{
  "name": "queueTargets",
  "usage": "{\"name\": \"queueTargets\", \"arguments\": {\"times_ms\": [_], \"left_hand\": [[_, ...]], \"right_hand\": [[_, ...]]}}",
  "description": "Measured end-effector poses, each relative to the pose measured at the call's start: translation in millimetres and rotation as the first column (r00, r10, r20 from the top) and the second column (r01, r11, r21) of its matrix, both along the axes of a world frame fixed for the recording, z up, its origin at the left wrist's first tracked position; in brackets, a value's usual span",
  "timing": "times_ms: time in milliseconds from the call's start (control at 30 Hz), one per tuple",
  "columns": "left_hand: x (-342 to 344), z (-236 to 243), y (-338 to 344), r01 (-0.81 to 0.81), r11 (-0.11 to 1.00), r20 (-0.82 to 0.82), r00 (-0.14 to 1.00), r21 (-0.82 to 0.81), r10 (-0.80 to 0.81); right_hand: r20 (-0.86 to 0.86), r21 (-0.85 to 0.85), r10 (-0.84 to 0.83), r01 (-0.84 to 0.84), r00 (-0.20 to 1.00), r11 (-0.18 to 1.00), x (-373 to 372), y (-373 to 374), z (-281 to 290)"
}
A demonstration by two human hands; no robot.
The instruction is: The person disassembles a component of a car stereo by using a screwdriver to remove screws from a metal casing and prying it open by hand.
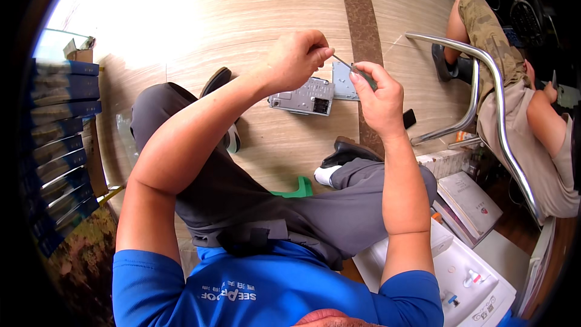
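Observation:
My left hand [298,60] is raised over the floor, thumb and fingertips pinched at the tip of a thin metal shaft. That shaft belongs to what looks like a screwdriver [345,62], whose dark handle my right hand [380,95] grips between thumb and fingers. Any small part at the tip is too small to make out. Beneath my hands a silver metal box-shaped electronic unit [301,95], with a dark connector socket on one side, lies on the floor. Touching or close beside it is a flat grey metal plate [345,85], partly hidden by my right hand.
Blue boxes [63,109] are stacked at the left. A green plastic stool [299,188] shows beneath my legs. At right, a bent chrome tube frame [493,72] stands before another seated person [526,109]. A dark phone-like object [410,118] and a white tray [445,242] are nearby.

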State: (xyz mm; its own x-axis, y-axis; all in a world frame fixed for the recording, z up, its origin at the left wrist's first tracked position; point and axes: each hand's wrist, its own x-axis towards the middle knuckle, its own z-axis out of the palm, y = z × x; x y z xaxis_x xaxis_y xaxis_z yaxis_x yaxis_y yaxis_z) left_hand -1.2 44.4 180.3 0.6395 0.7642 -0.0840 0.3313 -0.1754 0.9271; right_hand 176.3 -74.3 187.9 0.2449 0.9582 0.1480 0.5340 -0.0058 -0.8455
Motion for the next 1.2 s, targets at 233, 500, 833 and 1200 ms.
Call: {"name": "queueTargets", "arguments": {"times_ms": [233,500,833,1200], "left_hand": [[0.6,-2.4,0.3,0.016,1.000,-0.011,1.000,0.016,-0.016],[1.4,-0.1,-0.2,0.037,0.999,-0.009,0.999,-0.023,-0.037],[1.5,1.8,-1.8,0.040,0.999,-0.047,0.998,-0.018,-0.041],[0.7,-4.2,-3.8,0.063,0.994,-0.123,0.991,0.088,-0.052]], "right_hand": [[0.019,-0.008,0.001,-0.001,1.000,1.000,1.2,0.6,0.4],[0.032,0.008,0.007,-0.007,0.999,1.000,2.5,0.3,-0.8],[0.034,0.004,0.015,-0.015,0.999,1.000,1.8,-1.1,1.1],[0.053,-0.002,0.065,-0.065,0.996,0.998,1.3,-1.1,-0.2]]}}
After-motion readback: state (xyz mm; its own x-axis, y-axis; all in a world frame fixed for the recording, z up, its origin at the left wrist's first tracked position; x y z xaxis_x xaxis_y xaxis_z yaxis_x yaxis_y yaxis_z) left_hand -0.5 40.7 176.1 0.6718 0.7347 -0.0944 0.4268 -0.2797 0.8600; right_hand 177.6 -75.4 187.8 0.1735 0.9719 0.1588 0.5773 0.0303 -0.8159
